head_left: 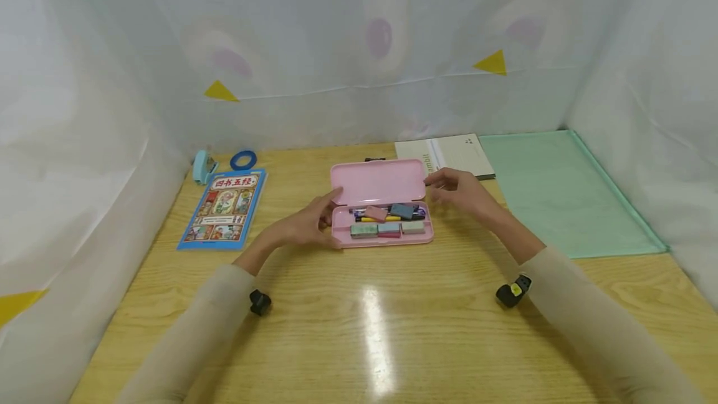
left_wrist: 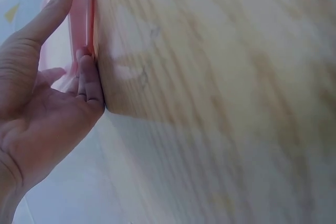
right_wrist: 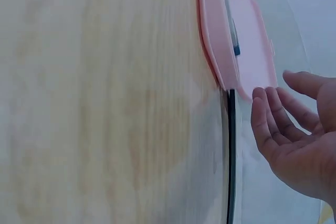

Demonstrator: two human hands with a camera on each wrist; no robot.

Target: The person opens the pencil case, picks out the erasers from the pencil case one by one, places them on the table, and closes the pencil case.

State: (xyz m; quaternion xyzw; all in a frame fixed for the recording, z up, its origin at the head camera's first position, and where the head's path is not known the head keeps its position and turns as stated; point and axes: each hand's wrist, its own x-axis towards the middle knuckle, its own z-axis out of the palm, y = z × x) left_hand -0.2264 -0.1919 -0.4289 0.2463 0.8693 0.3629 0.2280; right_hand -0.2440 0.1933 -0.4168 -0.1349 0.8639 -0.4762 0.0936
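Note:
A pink pencil case (head_left: 382, 244) lies on the table with its lid (head_left: 378, 182) swung back. Pens and a yellow pencil (head_left: 367, 219) fill its rear compartment, with a pink block (head_left: 375, 212) and a blue block (head_left: 402, 210), eraser-like, on top. Several more small blocks (head_left: 364, 230) sit in the front compartment. My left hand (head_left: 303, 223) holds the case's left end, thumb at the front corner and a finger by the lid. Beside the lid's right edge is my right hand (head_left: 462, 191), fingers loosely bent; whether the fingertips touch the lid I cannot tell.
At the left lie a blue-bordered book (head_left: 224, 211), a light-blue stapler (head_left: 202, 167) and a roll of blue tape (head_left: 244, 160). Behind the right hand is a pale book (head_left: 462, 149). A green translucent mat (head_left: 572, 198) covers the right rear. White sheeting (head_left: 314, 105) walls the table.

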